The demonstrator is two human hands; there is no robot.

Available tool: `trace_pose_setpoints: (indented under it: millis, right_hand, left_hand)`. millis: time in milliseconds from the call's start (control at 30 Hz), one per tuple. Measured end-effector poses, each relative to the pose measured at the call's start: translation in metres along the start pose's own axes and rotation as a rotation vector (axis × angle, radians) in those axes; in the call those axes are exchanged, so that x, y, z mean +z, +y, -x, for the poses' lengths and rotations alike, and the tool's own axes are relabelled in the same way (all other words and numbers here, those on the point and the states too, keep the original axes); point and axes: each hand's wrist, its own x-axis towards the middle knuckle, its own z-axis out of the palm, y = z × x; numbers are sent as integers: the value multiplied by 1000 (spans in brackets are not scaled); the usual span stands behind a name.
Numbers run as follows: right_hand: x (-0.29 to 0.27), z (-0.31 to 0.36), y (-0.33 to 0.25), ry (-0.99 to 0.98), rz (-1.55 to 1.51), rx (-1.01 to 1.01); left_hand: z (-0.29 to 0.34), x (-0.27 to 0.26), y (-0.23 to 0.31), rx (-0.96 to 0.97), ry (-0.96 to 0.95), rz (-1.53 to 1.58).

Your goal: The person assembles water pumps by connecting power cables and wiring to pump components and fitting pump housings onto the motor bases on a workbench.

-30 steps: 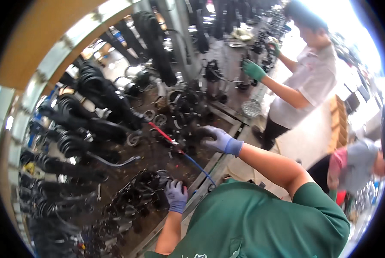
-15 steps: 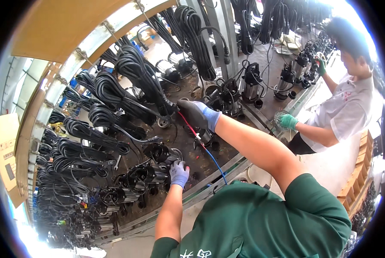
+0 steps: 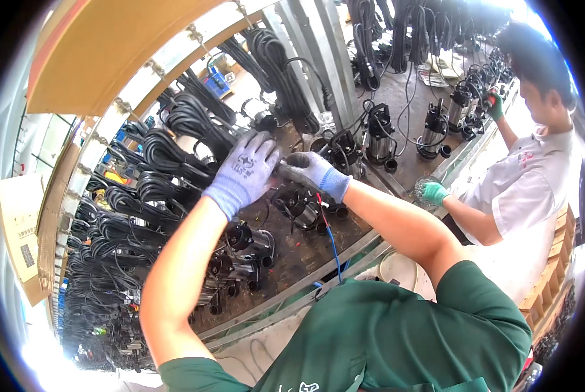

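Both my hands wear grey gloves with light blue cuffs and meet over the bench, fingers curled together. My left hand (image 3: 243, 171), back turned up, is closed beside the end of a coiled black power cable (image 3: 198, 121); its fingers hide what they grip. My right hand (image 3: 315, 174) is closed on a thin red and blue lead (image 3: 332, 238), which comes out below it and runs down to the bench edge. Just under my hands stands a steel and black pump (image 3: 300, 208). Another pump (image 3: 252, 242) is nearer my left forearm.
Many cable coils hang from a rail at the left, with rows of pumps beneath. A metal post (image 3: 335, 72) rises behind my hands. More pumps (image 3: 379, 134) stand along the bench to the right. At the right, a co-worker (image 3: 524, 163) in green gloves holds a tool.
My left hand has left the pump at lower left and come up to join my right hand. The right hand stays on the lead, now turned toward the left one. The view has shifted slightly.
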Motion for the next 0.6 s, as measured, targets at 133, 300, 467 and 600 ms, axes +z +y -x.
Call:
trace_pose_setpoints:
  millis: [133, 300, 467, 600]
  right_hand:
    - [-31, 4, 1, -64, -68, 110]
    - [-59, 8, -3, -71, -66, 130]
    - [-94, 27, 7, 83, -235, 192]
    - [-120, 38, 25, 237, -421, 141]
  left_hand:
    - [-36, 12, -15, 167, -148, 23]
    - [-61, 4, -10, 48, -297, 121]
    - [-86, -6, -6, -200, -421, 223]
    - [-116, 29, -6, -454, 83, 666]
